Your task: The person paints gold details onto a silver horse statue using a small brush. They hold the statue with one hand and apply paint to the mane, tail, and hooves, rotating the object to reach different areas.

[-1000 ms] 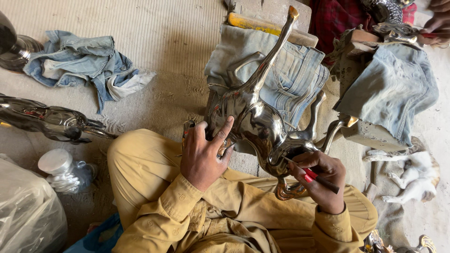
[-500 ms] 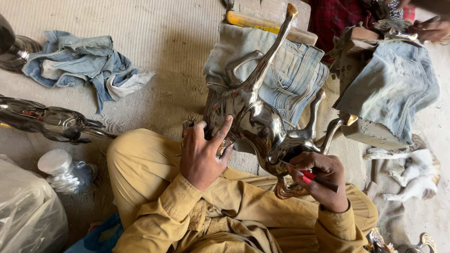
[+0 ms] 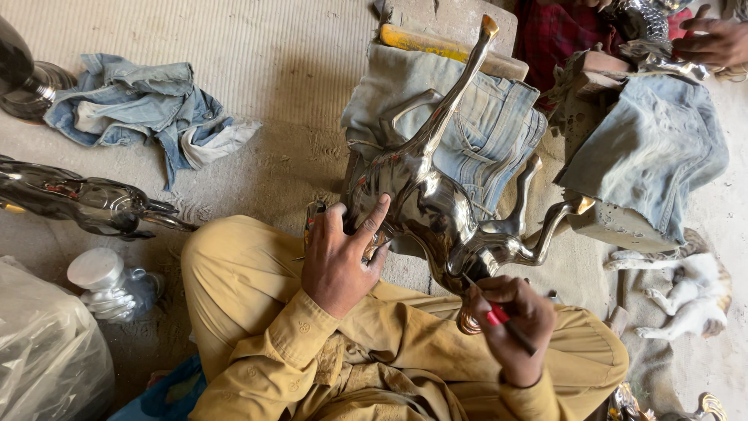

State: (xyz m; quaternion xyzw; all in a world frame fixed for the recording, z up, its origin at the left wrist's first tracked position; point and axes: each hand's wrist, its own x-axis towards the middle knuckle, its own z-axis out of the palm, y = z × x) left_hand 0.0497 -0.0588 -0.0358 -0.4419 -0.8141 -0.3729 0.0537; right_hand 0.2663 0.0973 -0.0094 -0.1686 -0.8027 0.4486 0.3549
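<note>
One shiny metal animal figure [image 3: 425, 195] lies at the scene's middle across a folded denim cloth [image 3: 499, 117] on a block, its long neck pointing far and its legs to the right. Near it, the left hand [image 3: 339, 261] presses flat on the figure's body with fingers spread, while the right hand [image 3: 514, 327] is closed around a small red-handled tool [image 3: 499, 316] whose tip touches the figure's near end.
</note>
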